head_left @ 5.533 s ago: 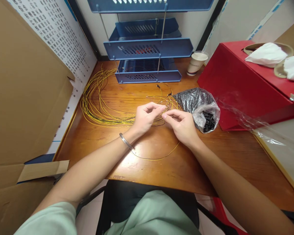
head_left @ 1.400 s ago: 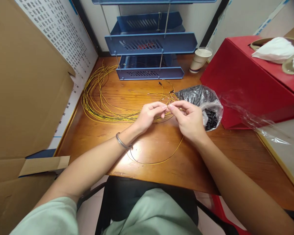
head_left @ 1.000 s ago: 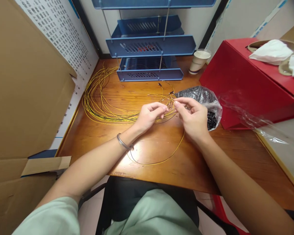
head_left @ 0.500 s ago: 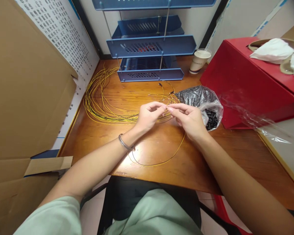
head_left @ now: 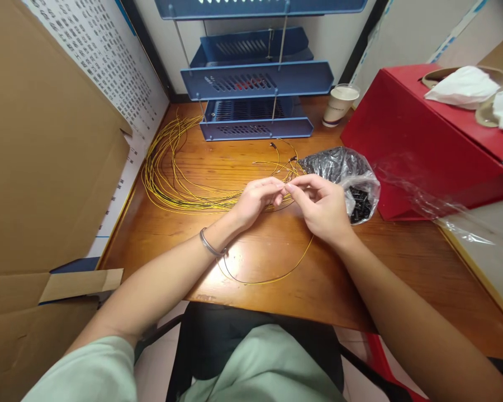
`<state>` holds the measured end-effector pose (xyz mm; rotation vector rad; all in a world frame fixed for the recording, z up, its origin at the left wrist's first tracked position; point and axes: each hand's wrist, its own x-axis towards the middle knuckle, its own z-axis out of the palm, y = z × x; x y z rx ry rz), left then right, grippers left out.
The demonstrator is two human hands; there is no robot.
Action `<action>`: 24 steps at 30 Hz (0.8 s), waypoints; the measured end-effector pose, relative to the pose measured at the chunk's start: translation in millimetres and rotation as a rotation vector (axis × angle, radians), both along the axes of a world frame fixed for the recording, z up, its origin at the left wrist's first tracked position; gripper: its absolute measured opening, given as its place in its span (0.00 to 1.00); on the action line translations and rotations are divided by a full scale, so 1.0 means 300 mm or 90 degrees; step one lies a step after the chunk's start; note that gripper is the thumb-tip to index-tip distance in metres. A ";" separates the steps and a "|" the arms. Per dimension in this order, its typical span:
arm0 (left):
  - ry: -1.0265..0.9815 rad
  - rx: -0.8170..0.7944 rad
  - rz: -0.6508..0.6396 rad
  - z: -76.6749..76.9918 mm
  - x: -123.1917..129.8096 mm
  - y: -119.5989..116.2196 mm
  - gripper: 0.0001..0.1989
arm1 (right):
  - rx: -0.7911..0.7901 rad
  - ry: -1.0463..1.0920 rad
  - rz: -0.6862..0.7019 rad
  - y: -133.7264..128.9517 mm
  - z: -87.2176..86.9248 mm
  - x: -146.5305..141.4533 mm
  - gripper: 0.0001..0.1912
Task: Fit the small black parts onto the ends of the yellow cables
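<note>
Above the middle of the wooden table, my left hand (head_left: 257, 202) and my right hand (head_left: 323, 209) meet fingertip to fingertip, both pinched closed. A thin yellow-and-black wire (head_left: 272, 281) hangs in a loop over the table's front part, running up under my right hand, which grips it. What lies between my left fingertips is too small to make out. Behind and left of my hands lies a big coil of yellow and black wires (head_left: 159, 187). Several wire ends, some with a small black connector (head_left: 273, 145), spread just beyond my fingers.
Right of my hands, a clear plastic bag (head_left: 339, 162) lies open with small black parts (head_left: 360, 204) inside. Blue stacked trays (head_left: 255, 129) and a paper cup (head_left: 339, 105) stand at the back. A red box (head_left: 394, 134) is on the right, cardboard (head_left: 54, 156) on the left.
My left fingers have shifted and curled in closer against my right fingertips. My right hand stays almost in place, and the coil and bag have not moved.
</note>
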<state>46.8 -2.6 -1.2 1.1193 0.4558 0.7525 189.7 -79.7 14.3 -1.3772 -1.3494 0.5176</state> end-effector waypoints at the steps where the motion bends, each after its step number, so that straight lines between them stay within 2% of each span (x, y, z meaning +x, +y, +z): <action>1: -0.010 -0.032 -0.034 0.004 -0.002 0.001 0.11 | 0.024 -0.040 -0.001 -0.002 -0.003 0.002 0.08; 5: -0.027 -0.145 -0.145 0.023 -0.013 0.001 0.12 | 0.132 -0.209 0.020 -0.005 -0.015 0.022 0.07; 8: -0.027 -0.172 -0.159 0.030 -0.015 -0.002 0.13 | 0.176 -0.246 0.034 -0.008 -0.017 0.028 0.07; 11: -0.029 -0.120 -0.107 0.025 -0.008 -0.003 0.14 | 0.130 -0.184 0.000 -0.012 -0.009 0.015 0.07; 14: 0.002 -0.056 -0.029 0.012 0.001 0.002 0.12 | 0.025 -0.030 -0.008 -0.012 0.003 0.000 0.14; 16: 0.033 -0.012 0.019 0.001 0.004 0.007 0.11 | -0.020 0.047 -0.003 -0.006 0.008 -0.001 0.15; 19: 0.052 0.039 0.069 -0.010 0.006 0.014 0.11 | -0.045 0.091 -0.008 0.008 0.005 0.012 0.11; 24: 0.055 0.099 0.133 -0.010 0.004 0.014 0.11 | -0.084 0.180 0.009 0.022 -0.007 0.036 0.12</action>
